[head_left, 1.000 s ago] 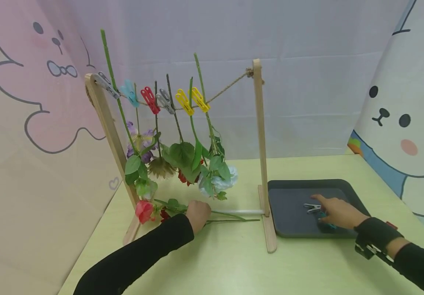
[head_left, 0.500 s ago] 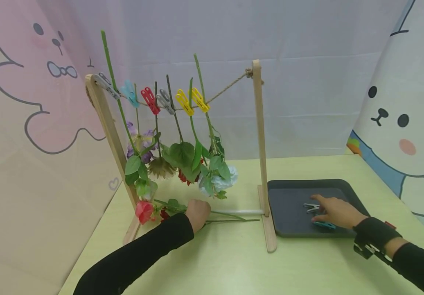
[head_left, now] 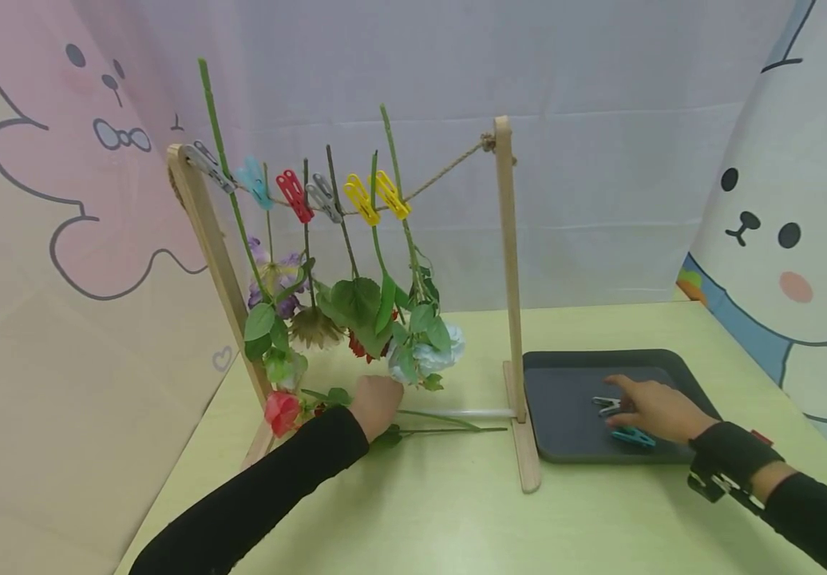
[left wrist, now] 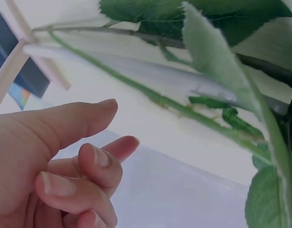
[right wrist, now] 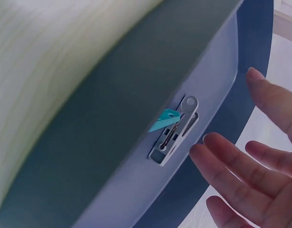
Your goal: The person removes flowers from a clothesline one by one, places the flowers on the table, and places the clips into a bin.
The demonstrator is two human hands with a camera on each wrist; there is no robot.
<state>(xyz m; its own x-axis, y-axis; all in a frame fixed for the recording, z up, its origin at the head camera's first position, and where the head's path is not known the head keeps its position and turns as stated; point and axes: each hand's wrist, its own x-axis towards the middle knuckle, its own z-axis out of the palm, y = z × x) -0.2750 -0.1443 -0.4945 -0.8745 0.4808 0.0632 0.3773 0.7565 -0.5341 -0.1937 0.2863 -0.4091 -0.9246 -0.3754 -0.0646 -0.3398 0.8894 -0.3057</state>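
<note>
My left hand (head_left: 376,406) hovers by the flowers lying at the foot of the wooden rack. In the left wrist view its fingers are loosely bent and hold nothing; a green stem (left wrist: 136,85) passes beyond the thumb, apart from it. A pink flower (head_left: 282,412) lies to the left of this hand. Over the dark grey tray (head_left: 564,391), my right hand (head_left: 661,409) has its fingers spread and holds nothing. Beneath it lie a teal clothespin (head_left: 632,436) and a grey clothespin (right wrist: 176,130), side by side in the right wrist view.
A wooden rack (head_left: 510,279) carries a rope (head_left: 449,166) with several flowers hanging head down, pinned by grey, blue, red and yellow clothespins (head_left: 294,196). The hanging blooms, such as the pale blue flower (head_left: 438,351), come down close above my left hand.
My left hand has risen and drawn slightly left off the lying stems, uncovering leaves. My right hand has let go of the teal clothespin, which now lies in the tray.
</note>
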